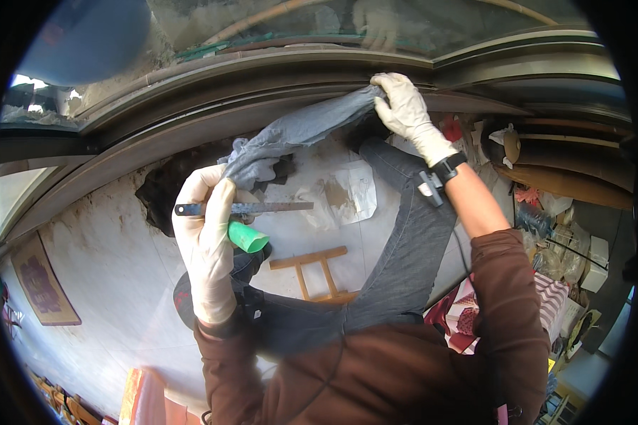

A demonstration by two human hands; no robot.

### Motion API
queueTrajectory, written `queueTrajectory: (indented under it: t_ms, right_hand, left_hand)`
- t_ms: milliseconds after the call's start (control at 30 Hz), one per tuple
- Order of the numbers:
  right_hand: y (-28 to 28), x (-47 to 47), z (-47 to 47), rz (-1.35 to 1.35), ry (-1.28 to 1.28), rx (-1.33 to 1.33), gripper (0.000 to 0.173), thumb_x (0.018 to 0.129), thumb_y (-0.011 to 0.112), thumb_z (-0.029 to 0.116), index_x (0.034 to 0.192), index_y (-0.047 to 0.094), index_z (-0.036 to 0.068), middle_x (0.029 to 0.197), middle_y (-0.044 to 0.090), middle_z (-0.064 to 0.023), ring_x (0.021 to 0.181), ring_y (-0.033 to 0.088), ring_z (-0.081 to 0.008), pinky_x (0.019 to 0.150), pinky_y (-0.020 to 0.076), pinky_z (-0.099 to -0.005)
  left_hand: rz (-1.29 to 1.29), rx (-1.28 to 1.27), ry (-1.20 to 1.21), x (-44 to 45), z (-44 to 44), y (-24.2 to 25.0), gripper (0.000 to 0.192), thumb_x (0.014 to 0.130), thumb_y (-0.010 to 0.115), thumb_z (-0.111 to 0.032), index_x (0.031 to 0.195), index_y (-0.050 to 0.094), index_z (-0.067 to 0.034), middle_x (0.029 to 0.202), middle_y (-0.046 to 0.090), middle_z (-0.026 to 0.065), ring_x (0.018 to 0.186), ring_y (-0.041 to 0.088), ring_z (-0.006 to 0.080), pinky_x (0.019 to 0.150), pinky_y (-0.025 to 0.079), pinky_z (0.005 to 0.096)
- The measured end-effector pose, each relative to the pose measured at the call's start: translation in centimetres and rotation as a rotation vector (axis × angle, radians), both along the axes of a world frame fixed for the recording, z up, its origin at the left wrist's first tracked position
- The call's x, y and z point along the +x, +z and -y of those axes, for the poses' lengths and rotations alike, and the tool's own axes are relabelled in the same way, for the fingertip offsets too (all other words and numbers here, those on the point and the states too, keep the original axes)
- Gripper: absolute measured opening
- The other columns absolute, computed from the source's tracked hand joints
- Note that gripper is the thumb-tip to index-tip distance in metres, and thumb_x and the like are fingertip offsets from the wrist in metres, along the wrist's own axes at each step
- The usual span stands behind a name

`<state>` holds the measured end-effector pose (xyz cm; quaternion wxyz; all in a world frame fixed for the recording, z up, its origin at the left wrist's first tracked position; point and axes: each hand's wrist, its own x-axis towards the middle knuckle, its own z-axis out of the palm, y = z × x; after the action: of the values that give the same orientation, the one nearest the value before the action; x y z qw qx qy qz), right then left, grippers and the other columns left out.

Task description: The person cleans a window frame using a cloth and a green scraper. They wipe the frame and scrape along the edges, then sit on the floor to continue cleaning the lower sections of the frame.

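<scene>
A grey-blue cloth (308,119) is stretched slantwise between my gloved hands, in front of the lower rail of a metal window frame. My left hand (210,234), in a white glove, grips the cloth's bunched lower end. That same hand also holds a narrow metal strip with a hole at one end, which looks like a hacksaw blade (279,207), and a green tube-like piece (248,237) sits against its fingers. At the cloth's upper end, my right hand (401,106), also gloved, pinches it close to the window rail.
Below the hands, a small wooden stool (319,265) stands on the pale floor (122,297), between my legs. Dark window framing (297,69) curves across ahead. Wooden shelves (569,180) and plastic-wrapped clutter (563,249) are at the right; a mat (45,281) lies at the left.
</scene>
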<state>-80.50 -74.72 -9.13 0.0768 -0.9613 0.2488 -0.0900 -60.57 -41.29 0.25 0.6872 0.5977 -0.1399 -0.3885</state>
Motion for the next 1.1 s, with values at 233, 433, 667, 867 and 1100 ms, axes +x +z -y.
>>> queueTrajectory:
  t_ms: [233,433,667,867,1100]
  right_hand:
    - [-0.4,1.9,0.6,-0.222,-0.149,-0.036,0.030,0.082,0.055,0.006,0.110,0.066,0.005,0.110,0.069,-0.0184,0.106,0.065,-0.0389,0.092,0.0527,-0.0474]
    - [-1.1,7.7,-3.3,-0.190,0.009,-0.188,0.009,0.076,0.062,0.012,0.078,0.070,0.008,0.082,0.070,-0.0172,0.078,0.071,-0.0365,0.069,0.0577,-0.0469]
    - [-2.4,14.7,-9.4,0.015,0.193,-0.121,0.003,0.078,0.060,0.013,0.081,0.060,0.012,0.078,0.062,-0.0090,0.075,0.066,-0.0307,0.065,0.0534,-0.0434]
    - [-1.6,11.4,-5.4,0.093,0.253,-0.107,0.012,0.079,0.059,0.021,0.080,0.064,0.011,0.076,0.068,-0.0102,0.073,0.069,-0.0301,0.065,0.0551,-0.0433]
    - [-2.5,11.0,-5.8,-0.046,0.199,-0.226,0.008,0.081,0.059,0.017,0.083,0.061,0.010,0.078,0.065,-0.0115,0.076,0.068,-0.0310,0.066,0.0539,-0.0450]
  left_hand:
    - [0.029,0.058,0.029,0.4,-0.6,-1.1,0.010,0.100,0.062,-0.009,0.102,0.065,-0.001,0.080,0.058,-0.0033,0.069,0.049,0.0027,0.062,0.041,0.0197]
    - [0.158,0.121,0.003,1.1,-0.1,-3.4,0.011,0.098,0.063,-0.010,0.102,0.066,0.000,0.079,0.056,-0.0033,0.071,0.046,0.0034,0.063,0.039,0.0207]
    - [0.233,0.273,-0.078,2.4,0.9,-6.2,0.017,0.100,0.062,-0.014,0.103,0.065,0.002,0.076,0.064,0.0027,0.068,0.054,0.0066,0.062,0.043,0.0224]
    - [0.263,0.433,0.003,5.0,-0.1,-8.4,0.020,0.100,0.060,-0.018,0.102,0.067,0.000,0.076,0.065,0.0043,0.069,0.057,0.0105,0.066,0.048,0.0267]
    - [0.412,0.539,-0.004,7.0,-0.5,-9.8,0.023,0.097,0.061,-0.023,0.100,0.070,-0.002,0.076,0.068,0.0117,0.072,0.065,0.0171,0.072,0.051,0.0303]
